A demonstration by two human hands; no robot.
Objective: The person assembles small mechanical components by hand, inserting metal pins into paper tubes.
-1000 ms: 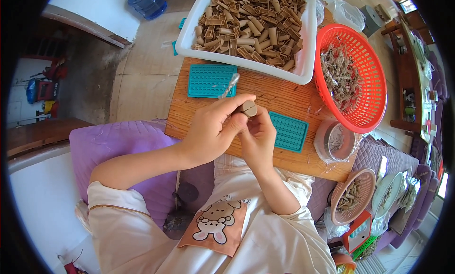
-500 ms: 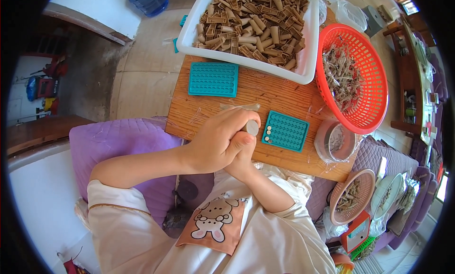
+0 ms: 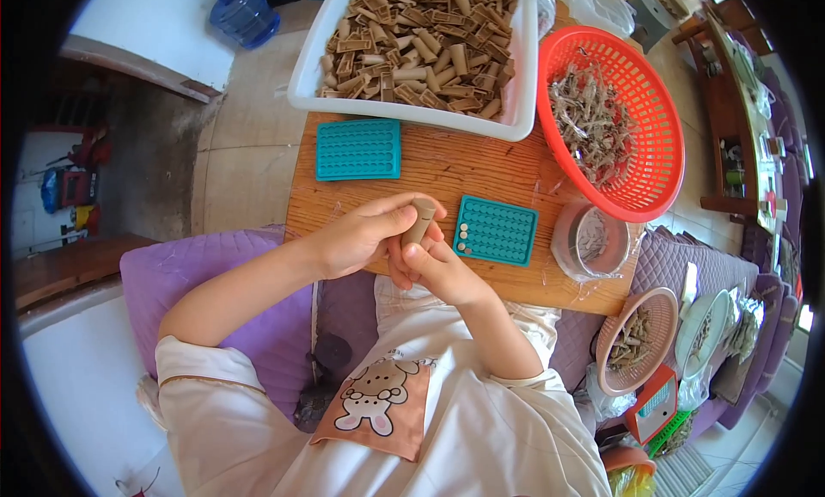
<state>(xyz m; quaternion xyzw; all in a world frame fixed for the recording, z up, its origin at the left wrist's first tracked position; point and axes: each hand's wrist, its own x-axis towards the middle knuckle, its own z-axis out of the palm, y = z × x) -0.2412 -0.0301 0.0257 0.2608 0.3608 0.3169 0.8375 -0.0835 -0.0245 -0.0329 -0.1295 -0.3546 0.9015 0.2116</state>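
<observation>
Above the near edge of the wooden table I hold a small tan-brown cylinder [image 3: 418,225], its flat round end tilted up. The thumb and forefinger of my left hand [image 3: 357,237] close around its upper part. My right hand [image 3: 447,272] grips its lower part, thumb pressed near the bottom end, which the fingers partly hide. Just right of my hands lies a teal moulded tray [image 3: 507,237] with several small pale discs [image 3: 464,231] down its left side. A second teal tray [image 3: 358,150] lies beyond my left hand.
A white bin [image 3: 412,114] heaped with brown half-shells and cylinders stands at the far side of the wooden table [image 3: 344,206]. On the right are a red basket [image 3: 662,166] of wrinkled dry scraps and a clear round tub [image 3: 563,249]. Further right sits a pink basket [image 3: 662,312].
My clasped hands have loosened and turned, so more of the cylinder's side shows between my fingers. The whole view has shifted slightly, moving the table things left and up.
</observation>
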